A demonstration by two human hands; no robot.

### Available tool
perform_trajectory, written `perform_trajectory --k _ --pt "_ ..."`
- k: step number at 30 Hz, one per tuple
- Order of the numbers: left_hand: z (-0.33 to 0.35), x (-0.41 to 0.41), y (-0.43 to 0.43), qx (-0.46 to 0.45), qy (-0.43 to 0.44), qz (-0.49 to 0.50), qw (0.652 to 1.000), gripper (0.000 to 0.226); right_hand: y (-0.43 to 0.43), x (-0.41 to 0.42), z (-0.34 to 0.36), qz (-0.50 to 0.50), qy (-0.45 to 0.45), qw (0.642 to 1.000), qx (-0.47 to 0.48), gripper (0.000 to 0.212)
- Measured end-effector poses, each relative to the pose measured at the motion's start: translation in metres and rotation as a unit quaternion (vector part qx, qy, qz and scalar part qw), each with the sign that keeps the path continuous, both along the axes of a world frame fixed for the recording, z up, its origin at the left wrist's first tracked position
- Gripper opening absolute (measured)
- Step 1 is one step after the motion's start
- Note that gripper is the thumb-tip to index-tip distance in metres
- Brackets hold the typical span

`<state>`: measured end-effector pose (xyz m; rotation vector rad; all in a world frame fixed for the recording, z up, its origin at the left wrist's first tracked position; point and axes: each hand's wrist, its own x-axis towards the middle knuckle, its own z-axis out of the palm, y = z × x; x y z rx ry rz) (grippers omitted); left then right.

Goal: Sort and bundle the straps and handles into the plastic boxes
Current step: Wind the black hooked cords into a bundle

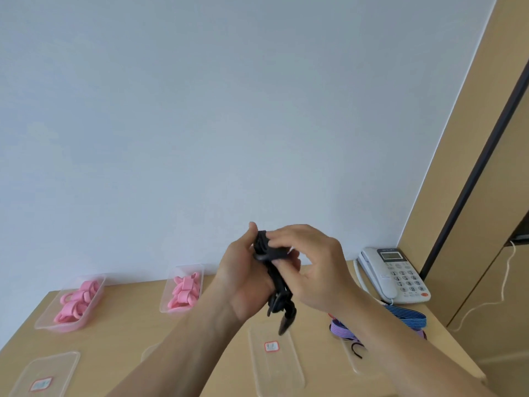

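A black strap (279, 285) with buckles is held up above the wooden table (126, 316). My left hand (243, 279) grips its upper part, thumb up beside the folded top. My right hand (312, 267) pinches the same folded top from the right. The strap's loose end with a clip dangles over an empty clear box (274, 359) bearing a red-edged label. Two clear boxes at the back hold pink handles: the left box (71, 303) and the middle box (183, 287). Purple and blue striped straps (343, 330) lie on the table under my right forearm.
A grey desk telephone (395, 275) stands at the table's back right corner. Another empty labelled box (43, 376) sits at the front left. A clear box (357, 353) with a black loop lies at the right. A wooden cabinet (486, 196) rises to the right.
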<state>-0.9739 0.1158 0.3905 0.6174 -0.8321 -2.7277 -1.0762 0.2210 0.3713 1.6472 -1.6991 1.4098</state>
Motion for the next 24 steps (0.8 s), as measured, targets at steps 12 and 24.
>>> perform_trajectory --k 12,24 --pt "0.002 -0.017 -0.021 -0.159 -0.018 0.221 0.962 0.032 -0.001 0.019 -0.026 0.108 -0.395 0.876 0.256 0.073" --pt "-0.040 -0.010 -0.037 -0.611 -0.089 0.122 0.777 0.012 -0.003 -0.007 0.002 -0.039 -0.158 0.939 0.302 0.025"
